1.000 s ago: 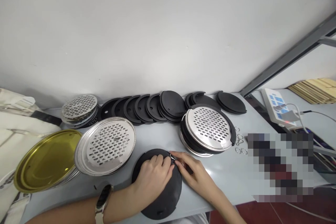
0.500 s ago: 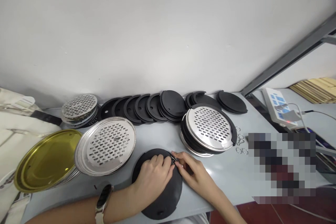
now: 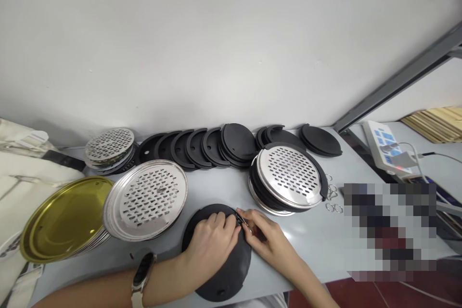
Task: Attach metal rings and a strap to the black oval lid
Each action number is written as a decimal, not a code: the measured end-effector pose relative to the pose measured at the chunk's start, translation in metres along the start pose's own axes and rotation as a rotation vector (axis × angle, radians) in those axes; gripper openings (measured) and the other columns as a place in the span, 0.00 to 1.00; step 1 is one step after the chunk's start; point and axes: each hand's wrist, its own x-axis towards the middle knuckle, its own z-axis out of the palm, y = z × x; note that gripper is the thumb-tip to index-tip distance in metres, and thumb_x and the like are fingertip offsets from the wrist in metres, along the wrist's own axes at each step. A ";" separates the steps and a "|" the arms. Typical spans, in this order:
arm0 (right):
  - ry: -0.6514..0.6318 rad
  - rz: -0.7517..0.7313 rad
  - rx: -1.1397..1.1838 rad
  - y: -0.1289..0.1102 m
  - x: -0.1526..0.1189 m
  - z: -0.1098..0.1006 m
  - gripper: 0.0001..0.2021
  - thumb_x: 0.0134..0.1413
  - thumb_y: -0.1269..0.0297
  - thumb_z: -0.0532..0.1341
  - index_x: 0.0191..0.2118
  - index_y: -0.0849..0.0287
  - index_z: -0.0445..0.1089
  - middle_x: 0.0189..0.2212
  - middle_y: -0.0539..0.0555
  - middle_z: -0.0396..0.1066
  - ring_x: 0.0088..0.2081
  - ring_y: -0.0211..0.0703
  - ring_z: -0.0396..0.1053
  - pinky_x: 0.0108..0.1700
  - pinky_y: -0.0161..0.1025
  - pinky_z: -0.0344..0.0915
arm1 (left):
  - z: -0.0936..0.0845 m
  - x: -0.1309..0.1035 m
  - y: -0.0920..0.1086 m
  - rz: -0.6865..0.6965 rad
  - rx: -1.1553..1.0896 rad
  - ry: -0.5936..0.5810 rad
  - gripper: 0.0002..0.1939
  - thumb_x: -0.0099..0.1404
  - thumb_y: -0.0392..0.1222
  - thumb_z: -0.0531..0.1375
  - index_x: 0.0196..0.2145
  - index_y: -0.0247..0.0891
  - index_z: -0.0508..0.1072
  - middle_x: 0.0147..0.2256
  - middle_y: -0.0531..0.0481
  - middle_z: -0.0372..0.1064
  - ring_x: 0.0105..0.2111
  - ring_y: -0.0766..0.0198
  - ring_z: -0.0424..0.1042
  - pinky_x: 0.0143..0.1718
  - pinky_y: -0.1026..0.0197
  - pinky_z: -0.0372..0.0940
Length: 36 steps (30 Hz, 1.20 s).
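Head view: a round black disc (image 3: 231, 269) lies flat on the grey table (image 3: 310, 240) at its near edge, under the person's hands. The right hand (image 3: 269, 238) holds a small metal piece (image 3: 246, 224) in a narrow fingertip pinch at the disc's far right rim. The left hand (image 3: 209, 240) rests on the disc, fingers curled and closely bunched beside that piece; whether they grip it too, I cannot tell. The step in hand looks like fine two-handed work on the metal piece at the rim. The next move seems to call for a steady disc and careful fingertip control. Around the disc stand perforated silver plates (image 3: 144, 202) and a black-rimmed stack (image 3: 288, 173), with metal rings (image 3: 334, 208) beyond and gold plates (image 3: 67, 221) farther left.
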 end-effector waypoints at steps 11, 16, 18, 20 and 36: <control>0.011 -0.016 -0.024 0.001 -0.001 0.000 0.12 0.61 0.69 0.54 0.49 0.57 0.67 0.27 0.50 0.63 0.30 0.39 0.66 0.34 0.34 0.66 | 0.001 0.000 0.001 -0.005 0.002 -0.007 0.05 0.66 0.39 0.56 0.32 0.37 0.66 0.28 0.50 0.66 0.29 0.59 0.70 0.25 0.63 0.61; 0.020 -0.036 -0.022 0.004 -0.002 0.001 0.12 0.61 0.71 0.54 0.49 0.56 0.66 0.27 0.50 0.62 0.30 0.40 0.66 0.34 0.35 0.65 | 0.000 0.000 0.002 -0.002 0.004 -0.008 0.06 0.66 0.40 0.57 0.33 0.37 0.65 0.28 0.50 0.66 0.29 0.60 0.70 0.25 0.64 0.60; 0.014 -0.040 -0.024 0.004 -0.001 0.001 0.12 0.60 0.71 0.54 0.49 0.56 0.66 0.27 0.49 0.61 0.30 0.40 0.65 0.34 0.35 0.65 | 0.000 0.000 0.002 0.002 0.003 -0.020 0.05 0.67 0.40 0.57 0.33 0.37 0.65 0.28 0.50 0.67 0.29 0.59 0.70 0.25 0.63 0.61; 0.005 -0.039 -0.025 0.004 -0.001 0.001 0.13 0.60 0.71 0.54 0.49 0.56 0.66 0.27 0.49 0.60 0.30 0.40 0.65 0.34 0.35 0.64 | 0.000 -0.001 0.003 0.013 -0.005 -0.033 0.05 0.67 0.40 0.56 0.34 0.38 0.66 0.29 0.49 0.67 0.30 0.58 0.70 0.25 0.61 0.62; 0.044 -0.050 -0.031 0.007 -0.006 0.003 0.18 0.64 0.70 0.53 0.57 0.50 0.61 0.35 0.52 0.67 0.34 0.40 0.67 0.39 0.36 0.66 | -0.002 0.007 -0.006 -0.035 -0.020 -0.035 0.07 0.69 0.39 0.52 0.33 0.39 0.66 0.27 0.50 0.66 0.27 0.58 0.70 0.24 0.61 0.62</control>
